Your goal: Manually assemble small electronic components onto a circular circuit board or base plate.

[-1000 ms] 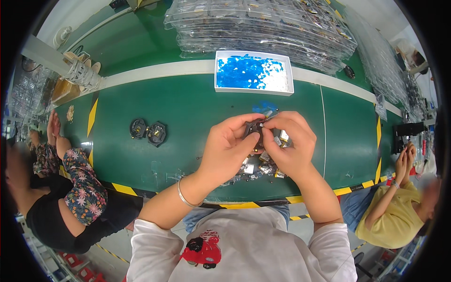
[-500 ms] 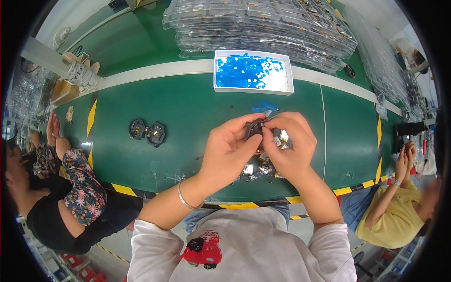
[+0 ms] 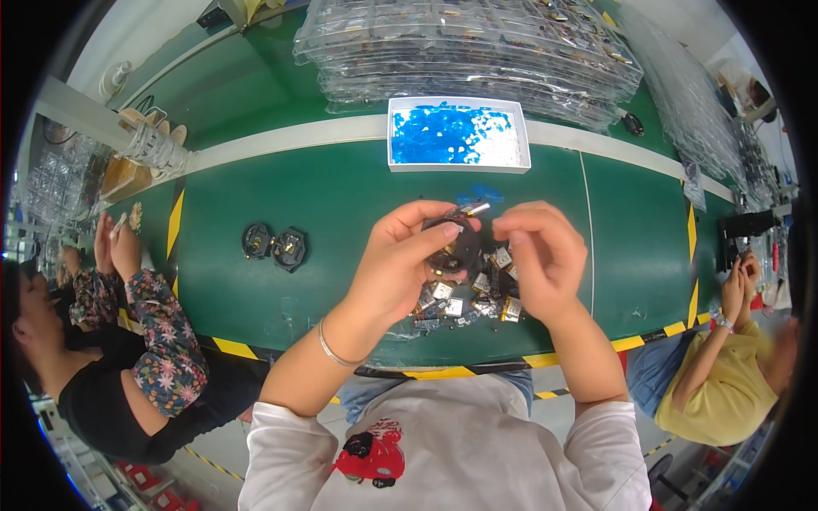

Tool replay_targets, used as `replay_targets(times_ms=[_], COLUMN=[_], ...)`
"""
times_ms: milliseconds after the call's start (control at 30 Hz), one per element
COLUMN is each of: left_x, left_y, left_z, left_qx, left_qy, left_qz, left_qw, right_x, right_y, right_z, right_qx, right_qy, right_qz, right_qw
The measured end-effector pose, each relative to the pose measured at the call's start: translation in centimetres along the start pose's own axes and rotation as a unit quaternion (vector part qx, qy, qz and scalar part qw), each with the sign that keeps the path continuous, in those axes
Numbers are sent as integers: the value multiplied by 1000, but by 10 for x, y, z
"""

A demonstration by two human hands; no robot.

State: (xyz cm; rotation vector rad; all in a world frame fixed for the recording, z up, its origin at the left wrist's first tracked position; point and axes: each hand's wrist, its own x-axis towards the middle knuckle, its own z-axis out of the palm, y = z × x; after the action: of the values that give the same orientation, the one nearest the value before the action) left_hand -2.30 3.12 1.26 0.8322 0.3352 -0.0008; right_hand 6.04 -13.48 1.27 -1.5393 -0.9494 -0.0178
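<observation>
My left hand (image 3: 396,264) grips a round black plastic housing (image 3: 456,249) above the green table, thumb on its face. At the housing's upper edge a small silver part (image 3: 477,208) sticks out. My right hand (image 3: 545,260) is just right of the housing, apart from it, with fingers curled and thumb drawn in toward them; anything pinched there is too small to make out. Below both hands lies a loose pile of small electronic parts (image 3: 481,294), silvery cells and little boards among them. Two joined black housing halves (image 3: 274,247) lie open to the left.
A white box (image 3: 458,167) of small blue pieces stands beyond my hands, with a blue smear (image 3: 481,192) before it. Stacked clear plastic trays (image 3: 469,51) rise behind. Co-workers sit left (image 3: 162,358) and right (image 3: 716,366). Yellow-black tape (image 3: 439,373) marks the table edge.
My right hand has come away from the housing, a little to the right. My left hand has turned the housing so its round face shows, uncovering more of the pile.
</observation>
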Motion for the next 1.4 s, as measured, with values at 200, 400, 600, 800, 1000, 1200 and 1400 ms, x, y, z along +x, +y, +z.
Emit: replay_targets(times_ms=[200, 400, 600, 800, 1000, 1200, 1400], left_x=[1, 5, 5, 5, 3, 5, 7], left_y=[2, -2, -9, -5, -9, 3, 18], left_z=[-3, -3, -3, 4, 1, -4, -26], left_qx=[-14, 31, 76, 70, 38, 29, 455], left_qy=[-19, -38, -34, -27, -36, -70, -15], left_qz=[-3, 24, 41, -43, -53, -65, 194], left_qw=[1000, 998, 996, 996, 997, 995, 869], right_x=[0, 2, 1, 2, 3, 11, -2], right_y=[2, -1, -1, 3, 11, 12, 75], right_z=[-5, 2, 3, 4, 5, -14, -179], right_qx=[18, -6, -12, 52, 58, -14, -215], right_qy=[14, -6, -19, 23, 1, 17, 300], right_qz=[34, 32, 56, 134, 175, 122, 116], right_qw=[999, 999, 998, 989, 983, 992, 922])
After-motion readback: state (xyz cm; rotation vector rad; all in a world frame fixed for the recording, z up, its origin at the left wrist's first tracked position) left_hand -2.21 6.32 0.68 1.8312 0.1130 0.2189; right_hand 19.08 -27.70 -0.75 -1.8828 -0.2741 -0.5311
